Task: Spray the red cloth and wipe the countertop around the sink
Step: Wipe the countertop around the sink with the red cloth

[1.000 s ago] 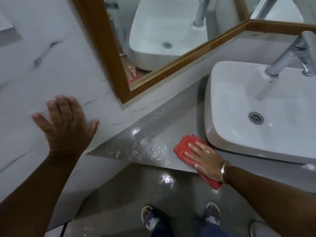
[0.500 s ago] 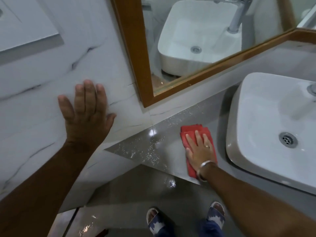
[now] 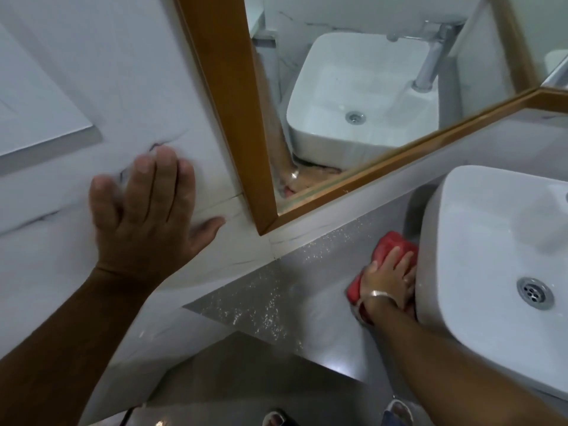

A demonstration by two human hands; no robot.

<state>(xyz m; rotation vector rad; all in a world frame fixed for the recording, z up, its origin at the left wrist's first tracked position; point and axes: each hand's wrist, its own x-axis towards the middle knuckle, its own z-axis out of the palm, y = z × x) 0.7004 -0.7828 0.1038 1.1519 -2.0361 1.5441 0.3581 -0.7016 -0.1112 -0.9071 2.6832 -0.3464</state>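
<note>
Right hand (image 3: 388, 281) had its fingers (image 3: 389, 256) spread flat on the cloth (image 3: 392, 241) against the sink (image 3: 436, 241), so I'd press firmly and hug that edge along the desk (image 3: 307, 272).

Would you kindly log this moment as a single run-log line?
stage: wiping | right hand flat on red cloth, countertop, beside sink | left hand flat on wall

Left hand (image 3: 147, 210) spread flat, fingers (image 3: 159, 179) extended; right hand (image 3: 388, 276) pressed palm-down.
</note>
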